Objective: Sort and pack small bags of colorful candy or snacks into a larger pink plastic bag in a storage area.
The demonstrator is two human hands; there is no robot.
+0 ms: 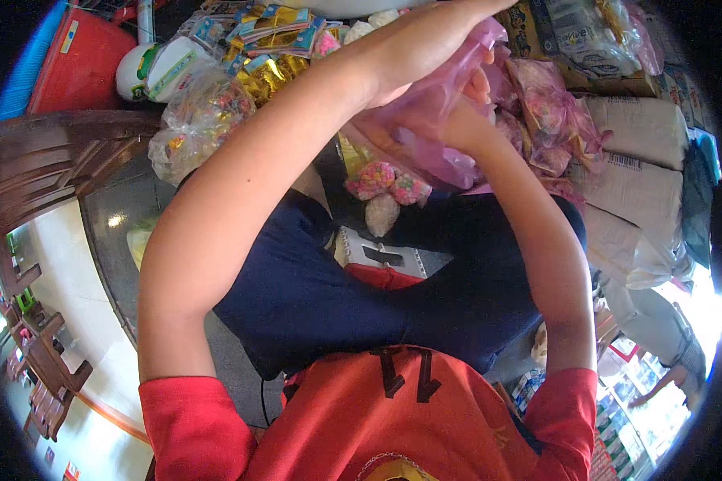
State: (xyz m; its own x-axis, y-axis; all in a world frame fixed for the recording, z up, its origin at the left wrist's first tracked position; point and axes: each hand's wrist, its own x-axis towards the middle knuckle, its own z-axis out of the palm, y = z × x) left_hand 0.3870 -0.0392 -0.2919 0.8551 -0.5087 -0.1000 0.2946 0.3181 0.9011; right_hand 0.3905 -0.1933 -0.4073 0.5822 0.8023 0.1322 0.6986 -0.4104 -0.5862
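A thin, see-through pink plastic bag [425,132] hangs between my two hands above my knees. My left hand [425,52] reaches across its top, with one edge of the film under the fingers; the fingertips are partly out of sight at the upper rim. At the bag's right side, my right hand [469,108] has its fingers curled up against the film, some of them seen through it. Just below the bag lie small clear packets of pink and multicoloured pellets [389,184] and a packet of pale pellets [382,215].
More pink bags of colourful packets [541,116] lie on the right beside wrapped cartons [630,176]. On the left are a clear bag of packets [204,120], gold packets [269,76], a white round container [156,70] and a red bin [76,60]. A white perforated object [383,250] sits between my legs.
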